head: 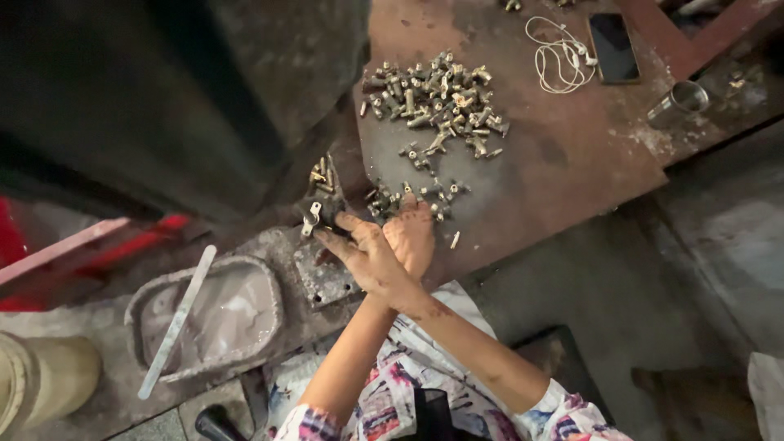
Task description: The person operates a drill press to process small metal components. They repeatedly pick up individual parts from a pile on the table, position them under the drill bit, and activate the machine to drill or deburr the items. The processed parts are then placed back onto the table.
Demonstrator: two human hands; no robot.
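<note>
My arms cross at the wrists over a rusty metal bench (572,163). My right hand (363,255) lies on top, fingers spread and pointing up-left toward a small metal fitting (310,219) standing beside a few brass pieces (322,175). It hovers over a square grey plate with holes (325,282). My left hand (415,233) reaches under it to a small scatter of dirty brass fittings (412,196); its fingertips touch that scatter, and I cannot make out whether they grip a piece.
A bigger heap of brass fittings (437,102) lies farther back. White earphones (559,61), a dark phone (614,45) and a metal cup (684,98) sit at the far right. A tray of grey liquid (135,314) with a flat metal strip (175,322) stands at left, under a dark machine body (204,98).
</note>
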